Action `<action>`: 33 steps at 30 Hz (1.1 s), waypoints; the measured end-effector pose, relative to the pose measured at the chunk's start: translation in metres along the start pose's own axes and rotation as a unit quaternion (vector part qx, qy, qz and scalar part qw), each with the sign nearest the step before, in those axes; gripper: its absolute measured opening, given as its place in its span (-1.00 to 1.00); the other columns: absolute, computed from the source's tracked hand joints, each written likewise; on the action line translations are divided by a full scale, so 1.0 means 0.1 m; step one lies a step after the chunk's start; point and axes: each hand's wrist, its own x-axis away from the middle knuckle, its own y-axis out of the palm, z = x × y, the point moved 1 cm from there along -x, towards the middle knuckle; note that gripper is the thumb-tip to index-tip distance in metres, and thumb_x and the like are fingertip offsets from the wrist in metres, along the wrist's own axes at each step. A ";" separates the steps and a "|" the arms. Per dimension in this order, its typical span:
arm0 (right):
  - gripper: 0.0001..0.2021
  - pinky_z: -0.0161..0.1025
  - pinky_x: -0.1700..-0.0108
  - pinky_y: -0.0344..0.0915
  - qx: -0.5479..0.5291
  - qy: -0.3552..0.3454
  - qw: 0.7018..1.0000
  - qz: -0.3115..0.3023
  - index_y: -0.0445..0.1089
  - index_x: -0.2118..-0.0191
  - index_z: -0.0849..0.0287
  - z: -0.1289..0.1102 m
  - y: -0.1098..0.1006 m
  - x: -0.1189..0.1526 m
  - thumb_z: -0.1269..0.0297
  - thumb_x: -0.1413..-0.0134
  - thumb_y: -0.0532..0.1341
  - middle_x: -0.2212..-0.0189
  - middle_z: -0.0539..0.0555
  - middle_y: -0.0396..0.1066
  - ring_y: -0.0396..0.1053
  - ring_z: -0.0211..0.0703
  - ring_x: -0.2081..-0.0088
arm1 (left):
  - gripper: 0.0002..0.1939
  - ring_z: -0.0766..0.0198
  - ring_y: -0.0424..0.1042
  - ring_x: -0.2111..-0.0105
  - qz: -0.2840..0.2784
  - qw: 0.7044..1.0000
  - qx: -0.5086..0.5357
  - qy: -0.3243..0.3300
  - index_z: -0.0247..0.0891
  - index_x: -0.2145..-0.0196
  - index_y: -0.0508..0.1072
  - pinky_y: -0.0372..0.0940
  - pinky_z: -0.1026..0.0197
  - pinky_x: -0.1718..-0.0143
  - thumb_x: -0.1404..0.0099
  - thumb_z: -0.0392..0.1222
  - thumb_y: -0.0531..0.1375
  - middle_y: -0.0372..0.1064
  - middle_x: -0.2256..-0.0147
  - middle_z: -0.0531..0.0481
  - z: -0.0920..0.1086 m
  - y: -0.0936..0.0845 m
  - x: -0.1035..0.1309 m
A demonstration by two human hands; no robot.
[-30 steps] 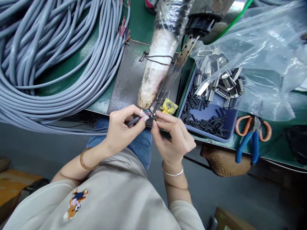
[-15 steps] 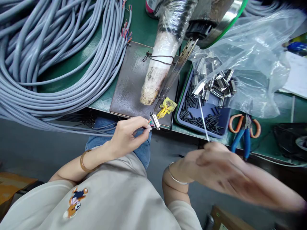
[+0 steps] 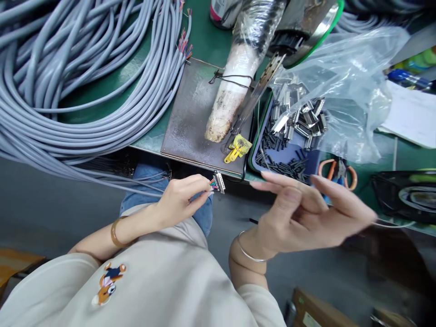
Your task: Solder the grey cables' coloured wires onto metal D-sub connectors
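My left hand (image 3: 185, 197) is closed in a pinch on a metal connector (image 3: 220, 181) with coloured wires on its back, just in front of the table edge. Over the front edge of a blue tray (image 3: 315, 165), my right hand (image 3: 299, 218) has its fingers apart and partly bent, with no object clearly visible in them. Short black tubes (image 3: 296, 165) and several metal connectors (image 3: 311, 118) lie in the tray, partly under a clear plastic bag (image 3: 364, 100). A yellow clip (image 3: 235, 152) sits on the brown board (image 3: 190, 118), left of the tray.
Grey cables (image 3: 112, 131) cover the table's left side. A wrapped white cylinder (image 3: 228, 100) and a metal strip (image 3: 252, 100) reach down over the board. Orange-handled pliers (image 3: 350, 177) are behind my right hand. Papers (image 3: 412, 113) and a black object (image 3: 405, 193) stand at the right.
My right hand has changed pose: its blurred shape now shows separate fingers pointing left. The white strip by the tray front no longer shows. My left hand still holds the connector, slightly lower in view.
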 end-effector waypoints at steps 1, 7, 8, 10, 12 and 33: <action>-0.81 -0.26 0.41 0.57 0.012 -0.006 1.000 0.011 0.41 0.01 0.04 -0.01 0.07 -0.01 0.38 -0.32 0.31 0.30 -0.04 0.59 0.66 -0.15 0.36 | -0.88 0.30 0.57 0.30 -0.008 1.000 -0.008 0.000 -0.26 0.25 0.49 0.37 0.35 0.36 -0.46 -0.35 0.17 0.61 0.24 -0.13 0.00 0.00 0.02; -0.89 -0.31 0.64 0.38 -0.014 -0.062 0.997 0.041 0.43 0.20 0.10 0.03 0.12 -0.05 0.36 -0.24 0.38 0.51 -0.12 0.48 0.55 -0.18 0.54 | -0.84 0.20 0.62 0.22 -0.118 0.987 -0.112 0.011 -0.24 0.25 0.55 0.46 0.22 0.20 -0.47 -0.30 0.16 0.62 0.14 -0.11 -0.03 0.00 0.18; -0.89 -0.34 0.69 0.29 -0.022 -0.080 0.995 0.055 0.43 0.20 0.10 0.04 0.11 -0.05 0.34 -0.24 0.38 0.53 -0.14 0.43 0.52 -0.21 0.58 | -0.85 0.19 0.62 0.22 -0.136 0.983 -0.123 0.010 -0.24 0.24 0.56 0.46 0.21 0.19 -0.47 -0.27 0.18 0.62 0.14 -0.11 -0.04 -0.01 0.20; -0.88 -0.38 0.74 0.18 -0.030 -0.116 0.989 0.090 0.44 0.19 0.10 0.07 0.08 -0.07 0.30 -0.24 0.39 0.54 -0.17 0.32 0.44 -0.28 0.63 | -0.85 0.17 0.62 0.23 -0.151 0.981 -0.121 0.003 -0.26 0.23 0.57 0.45 0.20 0.18 -0.47 -0.23 0.20 0.62 0.14 -0.13 -0.05 -0.04 0.23; -0.87 -0.38 0.75 0.14 -0.034 -0.143 0.983 0.113 0.45 0.18 0.09 0.09 0.07 -0.08 0.29 -0.23 0.40 0.56 -0.19 0.23 0.34 -0.35 0.69 | -0.85 0.20 0.61 0.24 -0.152 0.984 -0.090 -0.012 -0.27 0.23 0.57 0.44 0.22 0.18 -0.48 -0.22 0.20 0.62 0.18 -0.12 -0.06 -0.07 0.24; -0.84 -0.32 0.55 0.19 0.030 -0.139 0.990 -0.014 0.62 0.23 0.08 0.09 -0.06 0.05 0.25 -0.35 0.27 0.59 -0.09 0.44 0.23 -0.37 0.65 | -0.39 -0.27 0.48 -0.06 -0.062 0.831 -0.490 -0.255 -0.43 -0.15 0.39 0.30 -0.12 -0.13 -0.31 0.06 0.29 0.45 0.01 -0.37 -0.43 -1.27 -0.94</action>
